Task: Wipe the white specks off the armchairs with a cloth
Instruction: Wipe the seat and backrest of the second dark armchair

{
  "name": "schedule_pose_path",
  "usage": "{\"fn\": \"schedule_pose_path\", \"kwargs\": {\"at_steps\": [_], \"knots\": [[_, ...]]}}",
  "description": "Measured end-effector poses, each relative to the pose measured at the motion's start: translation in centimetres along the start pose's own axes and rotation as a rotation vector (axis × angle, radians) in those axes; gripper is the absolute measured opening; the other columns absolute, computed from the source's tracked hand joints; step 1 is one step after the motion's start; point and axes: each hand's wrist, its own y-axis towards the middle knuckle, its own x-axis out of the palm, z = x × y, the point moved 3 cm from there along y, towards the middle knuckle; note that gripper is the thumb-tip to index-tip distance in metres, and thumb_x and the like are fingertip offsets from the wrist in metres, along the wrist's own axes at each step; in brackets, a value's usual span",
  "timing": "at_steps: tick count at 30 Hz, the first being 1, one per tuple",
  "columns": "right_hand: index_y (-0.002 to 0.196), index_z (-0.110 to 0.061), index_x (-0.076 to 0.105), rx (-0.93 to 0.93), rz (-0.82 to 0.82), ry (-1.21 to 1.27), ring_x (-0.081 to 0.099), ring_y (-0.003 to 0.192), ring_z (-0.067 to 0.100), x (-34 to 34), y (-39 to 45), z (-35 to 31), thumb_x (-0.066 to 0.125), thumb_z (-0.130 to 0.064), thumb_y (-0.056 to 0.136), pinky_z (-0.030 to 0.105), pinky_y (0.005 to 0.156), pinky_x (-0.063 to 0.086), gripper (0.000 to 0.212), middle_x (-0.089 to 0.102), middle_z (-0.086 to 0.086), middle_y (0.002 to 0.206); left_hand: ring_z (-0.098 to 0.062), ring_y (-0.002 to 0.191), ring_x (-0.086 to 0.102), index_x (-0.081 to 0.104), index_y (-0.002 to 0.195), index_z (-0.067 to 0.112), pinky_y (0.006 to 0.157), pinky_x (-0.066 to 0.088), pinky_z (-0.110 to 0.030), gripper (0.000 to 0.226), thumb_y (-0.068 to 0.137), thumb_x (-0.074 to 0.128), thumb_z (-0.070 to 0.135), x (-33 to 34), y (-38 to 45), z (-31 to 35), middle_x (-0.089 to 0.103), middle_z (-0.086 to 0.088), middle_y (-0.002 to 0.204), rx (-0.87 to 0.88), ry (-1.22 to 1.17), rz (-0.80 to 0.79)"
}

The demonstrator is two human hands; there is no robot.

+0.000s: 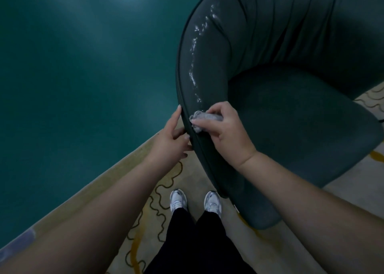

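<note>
The grey cloth (204, 118) sits bunched in her right hand (227, 132), fingers curled round it, pressed on the armchair (291, 107) arm. White specks (195, 51) trail away beyond it. Her left hand (170, 138) rests just beside, fingers straight, touching the outer edge.

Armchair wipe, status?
Right hand grips cloth on armrest. Left hand steadies armchair rim. White specks remain ahead. Nothing blocking.

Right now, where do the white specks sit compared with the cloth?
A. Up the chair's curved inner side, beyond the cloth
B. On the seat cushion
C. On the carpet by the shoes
A: the white specks trail up the armchair side above the cloth held in the right hand.
</note>
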Motion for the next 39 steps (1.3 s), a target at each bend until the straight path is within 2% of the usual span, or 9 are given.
{"fn": "schedule_pose_path", "kwargs": {"at_steps": [4, 6, 9, 14, 18, 24, 28, 33, 39], "knots": [[0.108, -0.013, 0.07, -0.046, 0.031, -0.028, 0.043, 0.103, 0.002, -0.2, -1.9, 0.4, 0.055, -0.047, 0.085, 0.023, 0.092, 0.042, 0.043, 0.048, 0.005, 0.111, 0.0, 0.088, 0.066, 0.005, 0.149, 0.049, 0.064, 0.051, -0.016, 0.099, 0.085, 0.067, 0.006, 0.5, -0.5, -0.3, 0.053, 0.012, 0.133, 0.029, -0.02, -0.077], [0.106, -0.017, 0.073, -0.009, -0.006, -0.01, 0.046, 0.105, 0.018, -0.4, -3.5, 0.2, 0.062, -0.025, 0.089, 0.031, 0.092, 0.044, 0.022, 0.05, 0.009, 0.109, -0.006, 0.107, 0.062, -0.003, 0.15, 0.045, 0.077, 0.054, -0.024, 0.109, 0.081, 0.07, 0.002, 0.9, -0.7, -0.4, 0.048, 0.011, 0.14, 0.041, -0.008, -0.1], [0.104, -0.021, 0.075, -0.016, -0.04, 0.016, 0.048, 0.103, 0.027, -0.8, -1.5, 0.4, 0.066, -0.01, 0.086, 0.042, 0.088, 0.047, 0.023, 0.051, 0.012, 0.108, -0.028, 0.125, 0.053, -0.005, 0.15, 0.045, 0.092, 0.052, -0.036, 0.112, 0.08, 0.072, 0.003, 1.0, -0.7, -0.3, 0.046, 0.016, 0.141, 0.035, 0.009, -0.071], [0.103, -0.025, 0.074, -0.006, -0.067, -0.032, 0.046, 0.104, 0.024, -0.5, 4.3, 0.4, 0.056, -0.028, 0.086, 0.044, 0.089, 0.045, 0.025, 0.049, 0.008, 0.11, -0.036, 0.127, 0.048, -0.002, 0.148, 0.05, 0.071, 0.05, -0.018, 0.108, 0.082, 0.074, 0.012, 0.7, -0.2, -0.3, 0.042, 0.042, 0.114, 0.038, 0.062, -0.008], [0.104, -0.026, 0.074, -0.034, -0.04, -0.029, 0.047, 0.103, 0.027, -0.6, 0.8, 0.7, 0.066, -0.005, 0.084, 0.042, 0.089, 0.047, 0.03, 0.05, 0.011, 0.109, -0.033, 0.126, 0.05, 0.001, 0.148, 0.05, 0.072, 0.05, -0.017, 0.106, 0.082, 0.074, 0.011, 0.2, 0.5, -0.2, 0.047, 0.034, 0.12, 0.038, 0.054, 0.013], [0.103, -0.023, 0.075, -0.065, -0.04, -0.086, 0.05, 0.096, 0.033, -0.4, 5.6, 0.4, 0.067, -0.003, 0.084, 0.049, 0.079, 0.048, 0.029, 0.054, 0.016, 0.103, -0.024, 0.115, 0.059, 0.001, 0.149, 0.05, 0.057, 0.047, -0.01, 0.109, 0.079, 0.076, 0.014, -1.2, 2.8, 1.1, 0.05, 0.023, 0.128, 0.046, 0.084, -0.002], [0.103, -0.023, 0.075, -0.042, -0.005, -0.101, 0.049, 0.098, 0.034, 0.0, 9.1, 0.3, 0.066, -0.006, 0.085, 0.05, 0.081, 0.047, 0.026, 0.054, 0.016, 0.104, -0.026, 0.116, 0.059, 0.001, 0.149, 0.051, 0.057, 0.048, -0.011, 0.11, 0.078, 0.077, 0.016, -1.9, 4.1, 1.3, 0.044, 0.042, 0.112, 0.052, 0.088, -0.038], [0.105, -0.025, 0.074, 0.039, 0.05, -0.037, 0.048, 0.101, 0.025, -0.1, 5.7, -0.1, 0.068, -0.001, 0.083, 0.038, 0.087, 0.047, 0.033, 0.051, 0.009, 0.106, -0.029, 0.12, 0.055, -0.003, 0.148, 0.05, 0.061, 0.048, -0.012, 0.114, 0.077, 0.077, 0.01, -3.2, 6.0, 2.2, 0.049, 0.035, 0.122, 0.081, 0.079, -0.141], [0.101, -0.02, 0.076, 0.091, 0.116, -0.115, 0.05, 0.097, 0.033, 0.1, 13.8, -0.2, 0.066, -0.004, 0.086, 0.046, 0.085, 0.046, 0.025, 0.054, 0.016, 0.101, -0.023, 0.118, 0.057, -0.003, 0.15, 0.047, 0.065, 0.05, -0.011, 0.109, 0.08, 0.075, 0.015, -4.8, 8.8, 3.3, 0.041, 0.061, 0.094, 0.127, 0.132, -0.209]]}}
